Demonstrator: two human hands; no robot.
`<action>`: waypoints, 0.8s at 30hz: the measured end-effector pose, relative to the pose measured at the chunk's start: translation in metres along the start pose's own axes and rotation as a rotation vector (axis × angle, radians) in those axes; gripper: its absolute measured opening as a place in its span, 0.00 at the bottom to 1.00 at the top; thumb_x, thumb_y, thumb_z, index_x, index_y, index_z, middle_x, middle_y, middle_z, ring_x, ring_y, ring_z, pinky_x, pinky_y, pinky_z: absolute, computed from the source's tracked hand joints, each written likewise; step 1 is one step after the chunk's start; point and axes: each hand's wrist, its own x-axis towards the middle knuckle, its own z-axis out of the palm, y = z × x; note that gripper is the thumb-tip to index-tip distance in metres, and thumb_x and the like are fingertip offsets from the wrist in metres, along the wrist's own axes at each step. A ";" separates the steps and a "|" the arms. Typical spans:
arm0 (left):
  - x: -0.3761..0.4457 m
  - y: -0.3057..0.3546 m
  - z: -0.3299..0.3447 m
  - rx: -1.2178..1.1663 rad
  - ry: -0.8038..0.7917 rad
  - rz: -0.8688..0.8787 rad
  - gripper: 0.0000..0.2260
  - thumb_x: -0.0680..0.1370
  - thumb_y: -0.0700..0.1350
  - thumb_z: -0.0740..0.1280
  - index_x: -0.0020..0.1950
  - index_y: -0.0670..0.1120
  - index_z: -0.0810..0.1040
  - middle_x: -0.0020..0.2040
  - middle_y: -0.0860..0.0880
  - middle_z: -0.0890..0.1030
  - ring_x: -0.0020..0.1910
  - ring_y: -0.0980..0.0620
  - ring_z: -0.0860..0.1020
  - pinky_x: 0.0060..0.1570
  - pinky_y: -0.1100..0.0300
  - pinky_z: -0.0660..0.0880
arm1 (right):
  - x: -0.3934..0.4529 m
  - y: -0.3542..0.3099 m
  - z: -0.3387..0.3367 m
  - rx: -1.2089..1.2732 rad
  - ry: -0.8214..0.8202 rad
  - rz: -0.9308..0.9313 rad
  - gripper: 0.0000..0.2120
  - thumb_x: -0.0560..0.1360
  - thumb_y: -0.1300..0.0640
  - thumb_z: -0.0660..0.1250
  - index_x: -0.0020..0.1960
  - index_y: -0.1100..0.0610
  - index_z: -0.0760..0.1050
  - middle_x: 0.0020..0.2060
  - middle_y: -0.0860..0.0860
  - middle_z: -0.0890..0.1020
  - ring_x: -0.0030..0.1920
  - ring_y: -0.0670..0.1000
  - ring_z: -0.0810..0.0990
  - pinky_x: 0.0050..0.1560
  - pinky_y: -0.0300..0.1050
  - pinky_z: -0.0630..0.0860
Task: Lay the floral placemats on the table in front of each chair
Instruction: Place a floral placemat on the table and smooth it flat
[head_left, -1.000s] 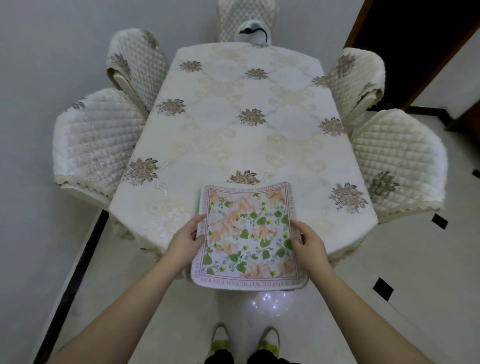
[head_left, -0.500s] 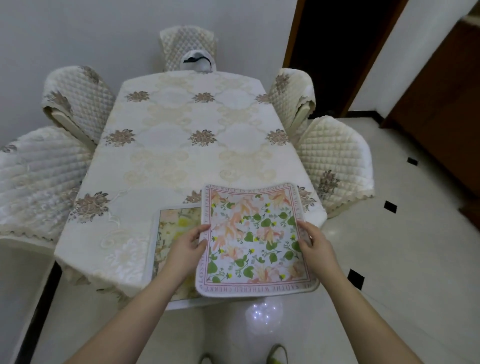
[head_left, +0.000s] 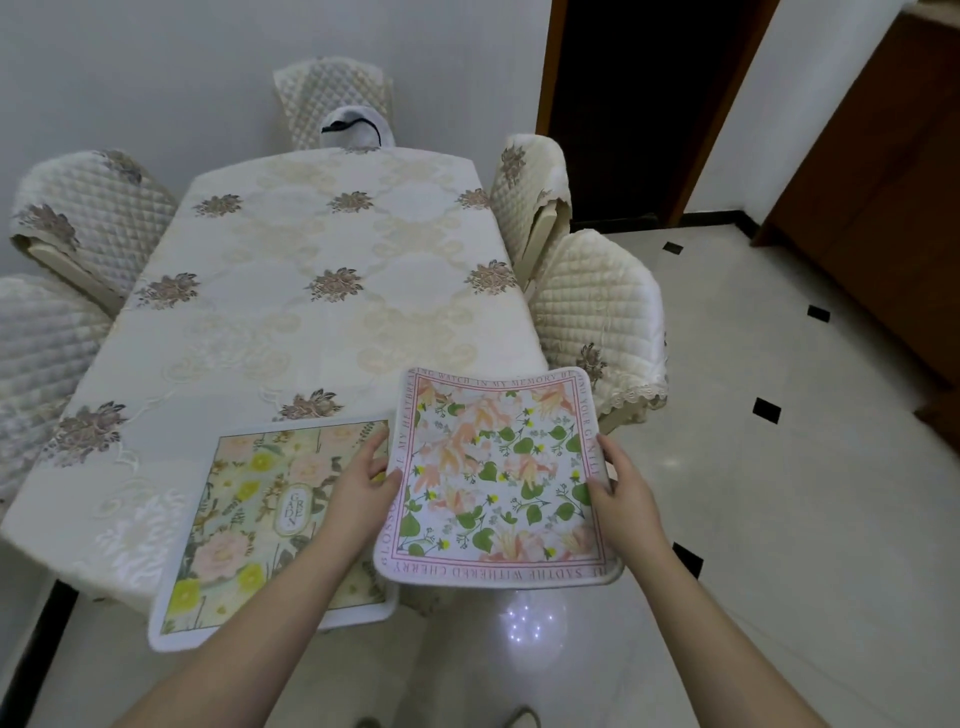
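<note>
Both hands, left and right, pinch the pink mat by its sides; the nearest chair is ahead, right.

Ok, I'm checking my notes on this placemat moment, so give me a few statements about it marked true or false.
1. A yellow-flowered placemat with a white border lies on the near end of the table's cream embroidered tablecloth. True.
2. Both hands hold the pink-bordered placemat with orange flowers and green leaves. True: the left hand and right hand grip opposite edges.
3. The pink-bordered placemat lies flat at the table's far end. False: it is held at the near right corner.
4. Placemats lie before the side chairs. False: the cloth there is bare.
5. A white item with a black strap sits by the far quilted chair. True.
</note>
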 end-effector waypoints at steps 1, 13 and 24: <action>0.001 0.002 0.005 -0.009 0.002 -0.016 0.28 0.79 0.43 0.67 0.76 0.59 0.64 0.59 0.54 0.82 0.40 0.55 0.85 0.39 0.51 0.82 | 0.004 0.002 -0.005 0.014 -0.005 0.007 0.26 0.80 0.62 0.60 0.76 0.48 0.64 0.67 0.47 0.75 0.60 0.53 0.79 0.59 0.53 0.78; 0.038 0.010 0.017 -0.154 0.020 -0.077 0.25 0.79 0.40 0.68 0.72 0.61 0.70 0.47 0.56 0.86 0.41 0.51 0.86 0.34 0.54 0.82 | 0.067 -0.005 -0.002 0.148 -0.048 0.038 0.25 0.78 0.62 0.62 0.71 0.42 0.69 0.53 0.36 0.80 0.43 0.40 0.84 0.34 0.34 0.79; 0.132 0.003 0.015 -0.190 0.010 -0.122 0.22 0.77 0.39 0.69 0.69 0.55 0.74 0.49 0.50 0.85 0.44 0.52 0.85 0.44 0.46 0.83 | 0.148 -0.017 0.025 0.131 -0.005 0.100 0.24 0.77 0.65 0.63 0.70 0.46 0.70 0.51 0.37 0.81 0.43 0.33 0.82 0.34 0.34 0.79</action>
